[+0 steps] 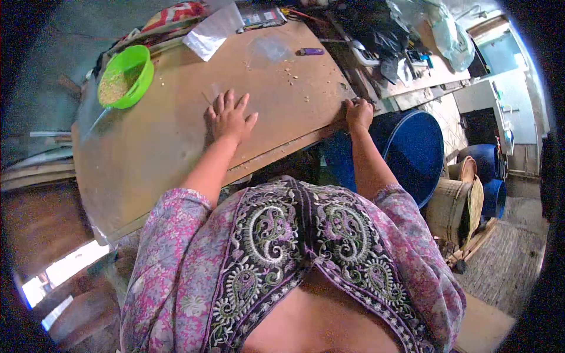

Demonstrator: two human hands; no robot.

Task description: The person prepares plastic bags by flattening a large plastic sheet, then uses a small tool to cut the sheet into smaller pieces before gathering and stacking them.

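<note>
My left hand lies palm down on the brown tabletop, its fingers spread. A thin clear strip is by its fingertips. At the right edge of the tabletop my right hand is closed, with its fingers curled in. Whatever it may hold is hidden. A purple lighter lies farther back, near several small pale kernels. To the far left stands a bright green bowl, tilted towards me in view, with pale grains inside.
A silver pouch and a clear plastic sheet lie at the back. Black plastic bags cover a side table on the right. Below my right arm stands a large blue barrel, with woven baskets beyond it.
</note>
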